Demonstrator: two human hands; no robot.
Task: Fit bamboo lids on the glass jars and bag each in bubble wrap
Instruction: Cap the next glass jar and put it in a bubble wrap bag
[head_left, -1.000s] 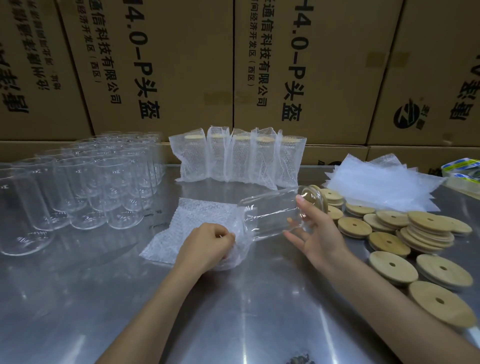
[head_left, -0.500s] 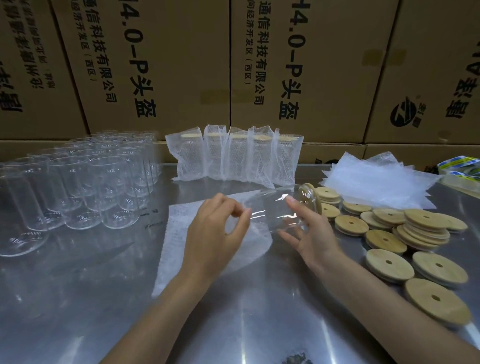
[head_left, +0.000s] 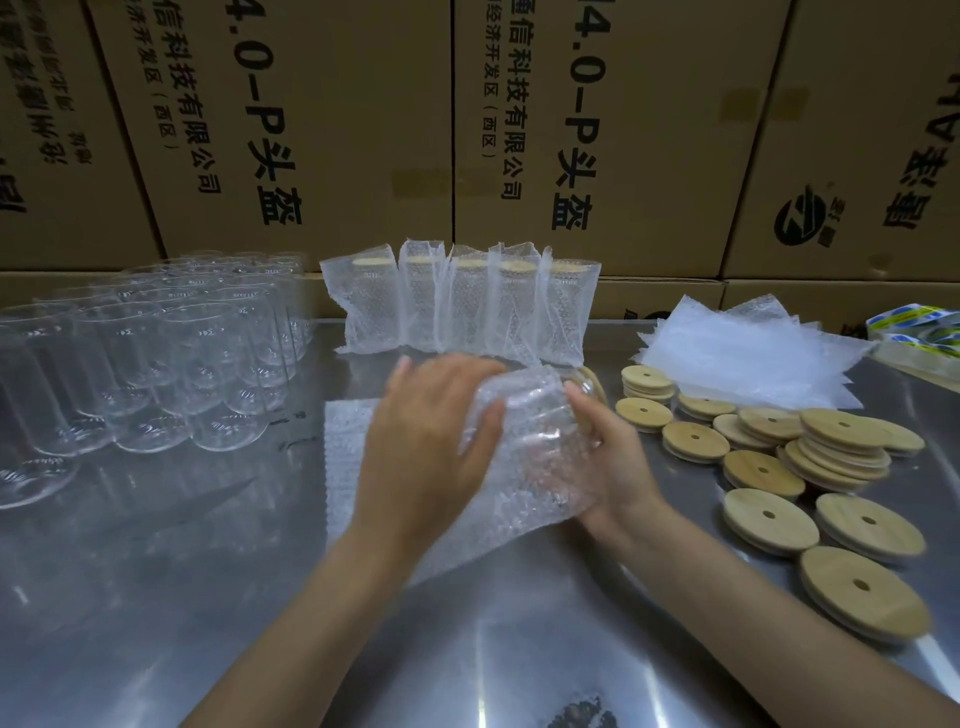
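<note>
Bagged jars (head_left: 460, 304): five stand upright in a row at the back of the table (head_left: 156, 597), each in its own bubble bag with a bamboo lid showing at the top.
Bare jars (head_left: 156, 374): a crowd of clear glass ones stands upright at the left, unlidded, nothing in them.
Jar (head_left: 540, 410): lies on its side at mid-table, pushed most of the way into a bubble bag (head_left: 498, 467); its lidded end pokes out at the far right, the lid's edge just visible.
Left hand (head_left: 431, 452): fingers straight and spread, laid flat over the bagged end of the jar, pressing the wrap against it.
Right hand (head_left: 613, 462): on the jar's right side, fingers curled round the wrapped glass near its lidded end, holding it.
Lids (head_left: 831, 457): loose bamboo discs, each with a centre hole, scattered and stacked at the right.
Spare bags (head_left: 743, 364): a flat pile behind the lids.
Tape (head_left: 914, 332): rolls at the far right edge.
Boxes (head_left: 467, 130): printed cartons stacked behind the table.
</note>
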